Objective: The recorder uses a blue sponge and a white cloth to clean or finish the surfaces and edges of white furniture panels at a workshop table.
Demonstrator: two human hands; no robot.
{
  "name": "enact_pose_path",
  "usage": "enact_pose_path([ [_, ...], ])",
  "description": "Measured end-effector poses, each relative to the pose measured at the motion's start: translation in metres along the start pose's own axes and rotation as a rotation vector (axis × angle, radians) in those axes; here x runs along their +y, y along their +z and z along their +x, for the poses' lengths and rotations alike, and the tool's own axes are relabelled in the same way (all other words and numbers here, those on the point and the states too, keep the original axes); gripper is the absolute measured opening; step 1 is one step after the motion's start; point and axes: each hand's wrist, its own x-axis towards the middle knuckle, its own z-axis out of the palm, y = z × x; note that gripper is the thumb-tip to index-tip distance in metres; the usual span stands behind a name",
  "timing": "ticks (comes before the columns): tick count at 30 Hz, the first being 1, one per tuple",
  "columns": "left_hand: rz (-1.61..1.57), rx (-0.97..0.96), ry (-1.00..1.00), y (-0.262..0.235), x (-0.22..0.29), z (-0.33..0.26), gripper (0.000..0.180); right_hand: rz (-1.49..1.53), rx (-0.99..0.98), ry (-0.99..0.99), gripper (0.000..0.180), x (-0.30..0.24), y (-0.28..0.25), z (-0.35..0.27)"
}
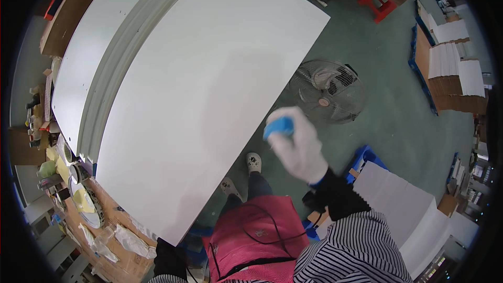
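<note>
My right hand (298,149), in a white glove, is raised beyond the right edge of a large white board (204,84). Its fingers are closed around a small blue block (279,127), slightly blurred, whose exact kind I cannot make out. The board's smooth surface stretches out in front of me, with a soft shadow on it. Of my left arm only the black cuff (168,258) and a bit of striped sleeve show, at the board's near corner; the left hand itself is hidden.
A metal floor fan (327,91) stands close to the board's right edge. Grey rails (126,47) run along its left. A cluttered bench (115,212) is at lower left. Stacked sheets (390,199) lie at right; a red stool (376,1) stands farther off, near another person.
</note>
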Motion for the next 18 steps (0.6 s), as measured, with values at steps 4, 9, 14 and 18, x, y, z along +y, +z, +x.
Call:
enact_pose_path([
  [4, -0.011, 0.005, 0.013, 0.004, 0.009, -0.001, 0.060, -0.620, 0.456, 0.141, 0.049, 0.037, -0.101, 0.111],
  [9, -0.029, 0.014, 0.027, 0.008, 0.012, -0.002, 0.061, -0.916, 0.261, -0.030, 0.052, 0.065, -0.176, 0.205],
  [14, -0.034, 0.019, 0.037, 0.009, 0.009, -0.002, 0.061, -1.090, 0.140, -0.095, 0.047, 0.080, -0.169, 0.227],
  [18, -0.041, 0.016, 0.054, 0.003, -0.002, -0.003, 0.061, -1.020, 0.149, -0.192, 0.041, 0.075, -0.137, 0.200],
])
